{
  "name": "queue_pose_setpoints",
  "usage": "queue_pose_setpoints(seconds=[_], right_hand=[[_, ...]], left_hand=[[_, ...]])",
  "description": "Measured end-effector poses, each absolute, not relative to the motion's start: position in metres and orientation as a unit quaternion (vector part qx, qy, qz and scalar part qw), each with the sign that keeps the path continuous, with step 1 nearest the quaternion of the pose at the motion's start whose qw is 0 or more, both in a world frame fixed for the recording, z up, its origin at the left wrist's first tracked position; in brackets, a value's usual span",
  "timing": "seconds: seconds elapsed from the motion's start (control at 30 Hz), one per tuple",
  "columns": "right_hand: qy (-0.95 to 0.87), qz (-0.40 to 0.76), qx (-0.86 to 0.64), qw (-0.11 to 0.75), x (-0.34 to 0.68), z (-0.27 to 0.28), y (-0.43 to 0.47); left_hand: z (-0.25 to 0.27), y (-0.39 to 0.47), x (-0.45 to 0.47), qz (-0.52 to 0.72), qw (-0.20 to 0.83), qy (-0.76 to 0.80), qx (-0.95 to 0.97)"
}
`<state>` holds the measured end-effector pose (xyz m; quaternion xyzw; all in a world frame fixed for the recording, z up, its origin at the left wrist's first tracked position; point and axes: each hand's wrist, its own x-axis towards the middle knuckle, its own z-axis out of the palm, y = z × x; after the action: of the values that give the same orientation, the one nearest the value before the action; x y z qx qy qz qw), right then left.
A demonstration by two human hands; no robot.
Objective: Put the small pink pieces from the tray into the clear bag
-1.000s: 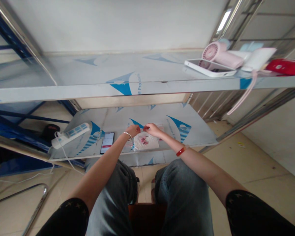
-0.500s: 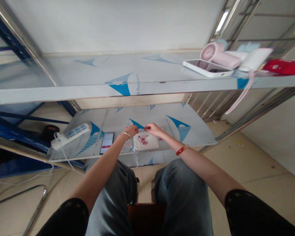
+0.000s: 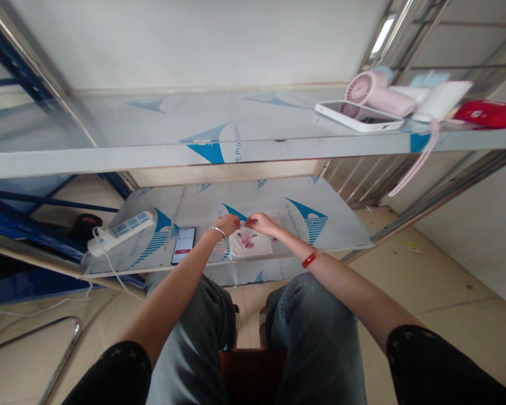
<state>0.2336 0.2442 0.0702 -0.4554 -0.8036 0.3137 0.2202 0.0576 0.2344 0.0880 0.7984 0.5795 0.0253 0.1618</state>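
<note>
One white, tray-like packet (image 3: pixel 261 248) lies on the lower shelf (image 3: pixel 341 228), its long axis running left to right; one cluster of pinkish-red pieces (image 3: pixel 247 242), too small to count, sits on or in it. The left hand (image 3: pixel 231 223) and right hand (image 3: pixel 259 223) are near its far edge, fingers bent inward; whether they pinch anything, I cannot tell. Leftward are one smartphone (image 3: pixel 183 246) and one power strip (image 3: pixel 121 232).

Head camera (sole view): looks forward, down across shelves (image 3: pixel 152 125).
</note>
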Motion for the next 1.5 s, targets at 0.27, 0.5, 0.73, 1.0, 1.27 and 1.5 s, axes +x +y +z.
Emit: queue_pose_setpoints(seconds=[0.27,0.5,0.73,1.0,1.27,1.5], right_hand=[[-0.81,0.297,-0.457,0.215,0.233,0.076,0.24],[-0.817,0.281,-0.46,0.202,0.231,0.075,0.241],[-0.815,0.278,-0.464,0.207,0.23,0.072,0.243],[-0.81,0.299,-0.461,0.206,0.228,0.067,0.245],[-0.821,0.291,-0.449,0.198,0.228,0.06,0.246],[-0.832,0.268,-0.451,0.18,0.229,0.068,0.241]], left_hand=[[0.089,0.233,0.058,0.051,0.176,0.572,0.8],[0.096,0.228,0.063,0.021,0.152,0.578,0.801],[0.098,0.225,0.066,0.011,0.139,0.572,0.808],[0.099,0.226,0.065,-0.001,0.127,0.562,0.817],[0.104,0.223,0.067,-0.028,0.11,0.563,0.818],[0.097,0.226,0.066,-0.038,0.099,0.575,0.811]])
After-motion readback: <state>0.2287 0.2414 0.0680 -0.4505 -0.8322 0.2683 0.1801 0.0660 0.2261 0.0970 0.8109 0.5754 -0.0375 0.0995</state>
